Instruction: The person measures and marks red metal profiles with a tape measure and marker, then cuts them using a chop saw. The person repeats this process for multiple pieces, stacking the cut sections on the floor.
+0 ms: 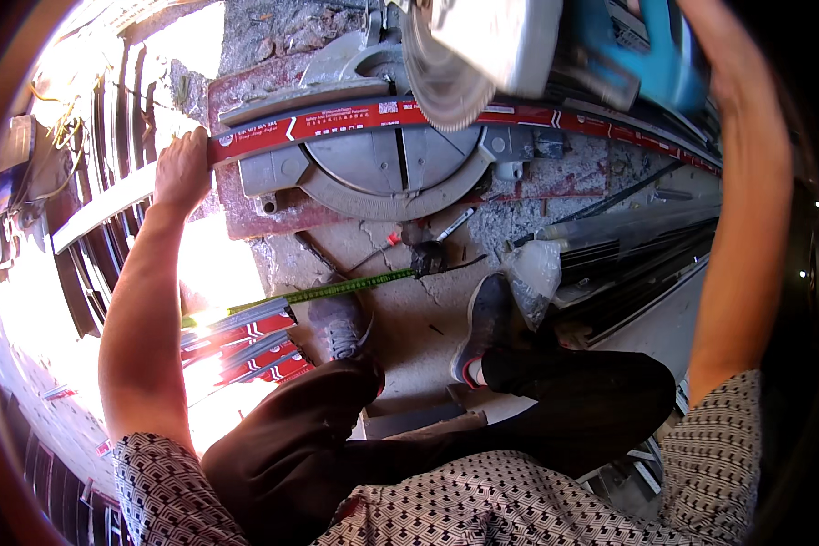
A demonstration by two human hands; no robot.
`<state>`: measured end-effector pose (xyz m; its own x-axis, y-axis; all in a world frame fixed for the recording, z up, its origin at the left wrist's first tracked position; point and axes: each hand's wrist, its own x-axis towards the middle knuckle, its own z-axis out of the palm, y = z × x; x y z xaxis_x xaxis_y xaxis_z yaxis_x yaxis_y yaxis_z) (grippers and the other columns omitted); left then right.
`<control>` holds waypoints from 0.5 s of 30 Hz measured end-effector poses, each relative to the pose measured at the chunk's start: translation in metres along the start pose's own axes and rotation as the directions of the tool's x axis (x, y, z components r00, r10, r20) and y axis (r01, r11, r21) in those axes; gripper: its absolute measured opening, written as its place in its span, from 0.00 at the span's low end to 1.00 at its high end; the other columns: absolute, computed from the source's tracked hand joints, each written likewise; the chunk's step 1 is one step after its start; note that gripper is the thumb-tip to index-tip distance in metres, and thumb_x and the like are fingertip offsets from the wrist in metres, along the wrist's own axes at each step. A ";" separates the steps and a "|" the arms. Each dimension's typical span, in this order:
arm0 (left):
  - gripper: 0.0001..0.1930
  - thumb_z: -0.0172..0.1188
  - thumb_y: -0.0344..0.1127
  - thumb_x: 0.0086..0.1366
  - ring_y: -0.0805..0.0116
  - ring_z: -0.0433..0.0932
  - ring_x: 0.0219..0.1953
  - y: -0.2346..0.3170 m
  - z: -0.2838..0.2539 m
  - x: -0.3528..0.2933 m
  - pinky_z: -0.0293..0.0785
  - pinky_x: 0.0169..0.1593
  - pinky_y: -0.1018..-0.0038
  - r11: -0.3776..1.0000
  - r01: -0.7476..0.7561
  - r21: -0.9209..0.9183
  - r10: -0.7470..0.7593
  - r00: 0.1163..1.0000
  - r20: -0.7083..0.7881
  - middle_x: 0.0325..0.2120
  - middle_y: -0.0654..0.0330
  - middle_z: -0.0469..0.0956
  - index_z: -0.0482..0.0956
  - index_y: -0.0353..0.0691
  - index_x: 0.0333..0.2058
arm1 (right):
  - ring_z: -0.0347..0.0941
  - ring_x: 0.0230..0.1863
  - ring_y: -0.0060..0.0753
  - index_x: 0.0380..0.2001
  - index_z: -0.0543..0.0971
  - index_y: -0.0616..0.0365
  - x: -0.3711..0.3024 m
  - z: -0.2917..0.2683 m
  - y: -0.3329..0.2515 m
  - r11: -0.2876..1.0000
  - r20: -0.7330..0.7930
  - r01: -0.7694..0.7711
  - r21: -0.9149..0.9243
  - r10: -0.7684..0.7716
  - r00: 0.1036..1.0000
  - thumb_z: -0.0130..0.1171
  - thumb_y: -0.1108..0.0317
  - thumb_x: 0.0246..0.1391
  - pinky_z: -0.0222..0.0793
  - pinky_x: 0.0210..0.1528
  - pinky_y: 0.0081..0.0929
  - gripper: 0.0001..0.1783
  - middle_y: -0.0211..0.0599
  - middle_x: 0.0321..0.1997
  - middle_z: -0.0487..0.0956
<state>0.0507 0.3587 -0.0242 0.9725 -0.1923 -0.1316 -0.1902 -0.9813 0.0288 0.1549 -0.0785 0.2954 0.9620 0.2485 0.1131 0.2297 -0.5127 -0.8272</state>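
Two bare hands work far apart: the left hand is closed around a long red-faced strip near its left part, while the right hand meets the blue-bodied saw at the upper edge, where its fingers are cut off from view, so I cannot tell how firmly it grips. The strip lies across the grey saw base, against the fence, and runs on toward the right. The round blade overlaps the strip in view; whether they touch is unclear. Just below the base, a white marker lies near a black tape measure, its green tape stretched leftward over the floor, past the front of the left shoe to a pile of red-labelled pieces. A clear plastic bag crowds the right shoe, and beyond it long dark profiles take up the right side. More dark lengths stand in rows at far left, partly lost in glare.
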 end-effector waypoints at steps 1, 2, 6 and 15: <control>0.04 0.51 0.30 0.71 0.45 0.78 0.44 0.000 0.000 0.000 0.70 0.49 0.51 1.000 0.000 -0.003 0.000 1.000 0.001 0.35 0.47 0.78 0.69 0.37 0.41 | 0.76 0.26 0.20 0.51 0.75 0.60 -0.023 0.006 0.002 0.999 -0.049 0.020 -0.029 -0.021 0.999 0.56 0.71 0.62 0.74 0.27 0.21 0.15 0.32 0.33 0.80; 0.04 0.51 0.30 0.71 0.45 0.78 0.44 0.001 0.002 0.004 0.70 0.49 0.51 1.000 -0.006 -0.010 0.006 1.000 -0.003 0.35 0.47 0.78 0.69 0.37 0.41 | 0.76 0.28 0.21 0.53 0.75 0.60 -0.045 0.010 0.004 0.996 -0.106 0.037 -0.082 -0.045 0.993 0.56 0.71 0.63 0.74 0.29 0.21 0.16 0.32 0.35 0.80; 0.04 0.51 0.31 0.72 0.44 0.78 0.43 -0.005 0.005 -0.005 0.70 0.48 0.50 1.000 -0.013 -0.005 0.013 0.999 -0.035 0.35 0.47 0.77 0.69 0.38 0.41 | 0.79 0.38 0.24 0.66 0.67 0.60 -0.113 0.027 0.045 0.972 -0.132 0.041 -0.232 -0.074 0.989 0.54 0.65 0.70 0.78 0.43 0.27 0.25 0.35 0.50 0.82; 0.07 0.53 0.23 0.63 0.46 0.79 0.45 0.008 -0.005 0.001 0.71 0.51 0.54 0.999 0.032 0.001 -0.032 0.999 0.005 0.36 0.48 0.78 0.71 0.37 0.40 | 0.73 0.29 0.21 0.70 0.58 0.58 -0.150 0.051 0.071 0.970 -0.223 0.131 -0.204 -0.177 0.959 0.52 0.73 0.68 0.74 0.35 0.23 0.30 0.39 0.50 0.78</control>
<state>0.0511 0.3509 -0.0191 0.9773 -0.1610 -0.1378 -0.1592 -0.9870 0.0238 0.0191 -0.1100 0.1917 0.9146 0.1460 0.3772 0.3794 -0.6327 -0.6751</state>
